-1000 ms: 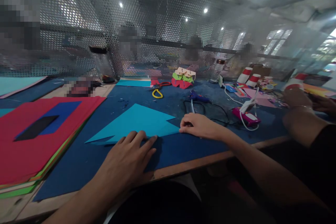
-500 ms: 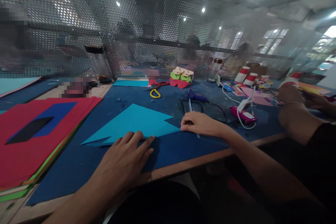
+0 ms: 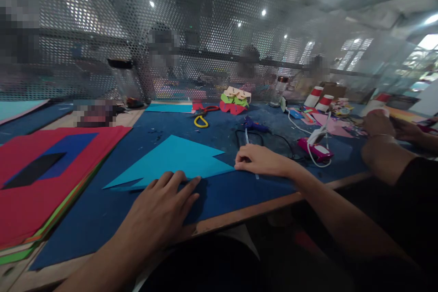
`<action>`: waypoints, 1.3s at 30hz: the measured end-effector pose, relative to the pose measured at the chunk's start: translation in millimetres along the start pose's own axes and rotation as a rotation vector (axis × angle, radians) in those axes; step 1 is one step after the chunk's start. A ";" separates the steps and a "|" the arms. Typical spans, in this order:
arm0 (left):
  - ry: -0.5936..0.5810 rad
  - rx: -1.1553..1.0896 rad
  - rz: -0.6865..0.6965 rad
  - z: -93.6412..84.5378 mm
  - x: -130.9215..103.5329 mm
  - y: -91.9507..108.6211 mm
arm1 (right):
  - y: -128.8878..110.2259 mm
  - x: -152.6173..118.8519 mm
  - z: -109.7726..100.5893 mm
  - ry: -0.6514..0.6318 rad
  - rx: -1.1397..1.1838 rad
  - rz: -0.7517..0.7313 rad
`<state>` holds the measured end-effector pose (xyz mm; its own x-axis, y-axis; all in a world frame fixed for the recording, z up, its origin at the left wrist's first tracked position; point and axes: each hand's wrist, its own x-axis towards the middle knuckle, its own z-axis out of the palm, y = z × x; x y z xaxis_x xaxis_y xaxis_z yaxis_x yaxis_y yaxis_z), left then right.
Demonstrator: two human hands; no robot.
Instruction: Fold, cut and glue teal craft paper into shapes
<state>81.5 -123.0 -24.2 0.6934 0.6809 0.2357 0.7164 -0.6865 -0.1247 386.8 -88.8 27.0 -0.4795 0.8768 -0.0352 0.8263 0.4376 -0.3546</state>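
Observation:
A folded sheet of light blue paper [image 3: 171, 159] lies on the dark blue table mat [image 3: 226, 200], its peak pointing away from me. My left hand [image 3: 167, 200] rests on the near edge of the paper with its fingers apart. At the paper's right tip, my right hand [image 3: 262, 159] is closed, thumb and fingers pinching the corner. Just behind my right hand is a blue glue gun [image 3: 255, 124], with a clear glue stick running down beside the fingers.
Stacked coloured paper [image 3: 75, 159] lies at the left. Yellow-and-red scissors [image 3: 201, 121] and a layered paper piece [image 3: 234, 100] stand farther back. A pink device [image 3: 315, 150] with a white cable is at the right, near another person's hand [image 3: 379, 127].
The view has shifted very slightly. Both my hands and the blue paper keep the same positions relative to each other.

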 end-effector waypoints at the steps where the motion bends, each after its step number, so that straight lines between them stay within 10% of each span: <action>1: -0.003 -0.001 -0.004 -0.4 0.3 0.2 | -1.3 0.1 -0.4 -0.003 -0.005 0.011; 23: -0.018 0.008 -0.003 -2.6 2.4 1.5 | -0.1 -1.2 -2.5 -0.010 -0.016 0.059; 39: -0.075 0.038 -0.020 -11.8 5.8 4.8 | -50.6 13.2 2.1 0.463 0.206 -0.154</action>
<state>88.1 -125.4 -12.1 0.6818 0.7124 0.1663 0.7315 -0.6633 -0.1578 338.1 -99.8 42.6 -0.3713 0.8221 0.4316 0.6592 0.5607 -0.5010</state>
